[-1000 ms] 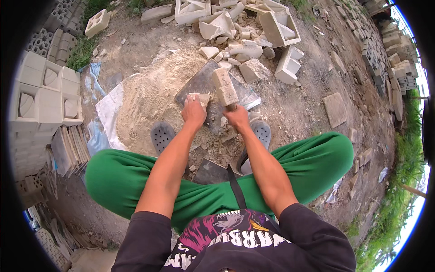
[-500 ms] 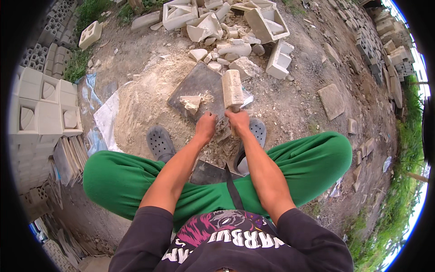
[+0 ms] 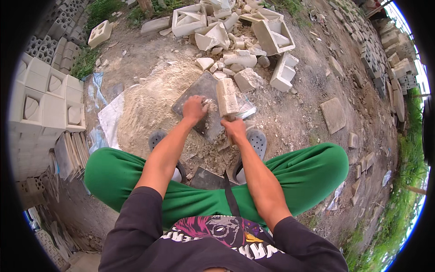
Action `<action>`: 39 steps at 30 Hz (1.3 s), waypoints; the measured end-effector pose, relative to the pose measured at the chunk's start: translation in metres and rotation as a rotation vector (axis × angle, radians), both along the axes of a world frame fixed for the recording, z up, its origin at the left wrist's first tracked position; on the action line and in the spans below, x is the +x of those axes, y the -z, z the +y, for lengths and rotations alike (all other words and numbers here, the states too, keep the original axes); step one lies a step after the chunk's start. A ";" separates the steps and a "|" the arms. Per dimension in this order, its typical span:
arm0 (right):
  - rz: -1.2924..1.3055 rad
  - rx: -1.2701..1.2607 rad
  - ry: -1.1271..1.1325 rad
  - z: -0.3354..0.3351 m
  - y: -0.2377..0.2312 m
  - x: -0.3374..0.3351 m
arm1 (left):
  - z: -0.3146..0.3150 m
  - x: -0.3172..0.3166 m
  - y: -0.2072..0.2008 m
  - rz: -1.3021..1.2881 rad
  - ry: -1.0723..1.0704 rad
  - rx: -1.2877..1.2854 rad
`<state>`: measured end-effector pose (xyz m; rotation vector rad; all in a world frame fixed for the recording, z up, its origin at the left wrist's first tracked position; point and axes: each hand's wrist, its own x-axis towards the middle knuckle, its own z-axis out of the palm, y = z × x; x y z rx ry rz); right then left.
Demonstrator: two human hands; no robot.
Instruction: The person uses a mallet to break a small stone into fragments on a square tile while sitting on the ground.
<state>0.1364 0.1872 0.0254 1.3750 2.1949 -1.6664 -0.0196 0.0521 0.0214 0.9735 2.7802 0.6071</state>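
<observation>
My right hand [image 3: 234, 129] is closed round the handle of a mallet with a thick, pale, dust-coated head [image 3: 226, 97]. The mallet stands over the right side of a dark flat slab [image 3: 210, 126] on the ground. On that slab my left hand [image 3: 195, 109] is curled over a pale chunk of broken block, which it hides almost entirely. Small crumbs [image 3: 208, 103] lie by its fingers. A heap of pale crushed powder [image 3: 145, 97] spreads left of the slab.
Broken pale blocks [image 3: 213, 36] and rubble pile up beyond the slab. Stacked hollow blocks [image 3: 43, 97] stand at the left, above leaning thin boards [image 3: 72, 154]. A white sheet [image 3: 110, 120] lies beside the powder. My shoes [image 3: 257, 143] flank the slab's near end.
My left hand has moved forward and left from near the mallet handle onto the chunk, covering it. The mallet, still in my right hand, has shifted slightly; the whole view has also shifted.
</observation>
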 end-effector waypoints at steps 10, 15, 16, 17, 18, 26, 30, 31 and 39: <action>-0.134 -0.007 -0.163 -0.014 -0.016 -0.009 | -0.013 0.005 0.002 0.021 -0.075 0.021; -0.057 0.108 -0.140 -0.016 -0.016 -0.014 | 0.000 0.002 -0.005 -0.152 -0.187 -0.116; -0.061 0.115 -0.152 -0.016 -0.018 -0.016 | -0.001 0.002 -0.004 -0.226 -0.247 -0.099; 0.007 0.093 -0.139 -0.017 -0.020 -0.018 | -0.002 0.004 -0.003 -0.231 -0.257 -0.090; 0.076 0.073 -0.129 -0.016 -0.022 -0.021 | -0.003 0.007 0.001 -0.107 -0.268 -0.061; -0.035 0.171 -0.168 -0.012 0.031 -0.020 | -0.006 0.011 0.021 0.076 -0.159 -0.042; -0.041 0.062 -0.177 -0.014 0.001 -0.026 | -0.015 0.012 0.018 0.052 -0.157 -0.028; -0.069 0.020 -0.213 -0.014 -0.011 -0.031 | -0.016 0.011 0.017 0.065 -0.153 -0.040; 0.050 0.106 -0.159 -0.015 -0.016 -0.029 | -0.011 0.015 0.008 0.001 -0.139 -0.050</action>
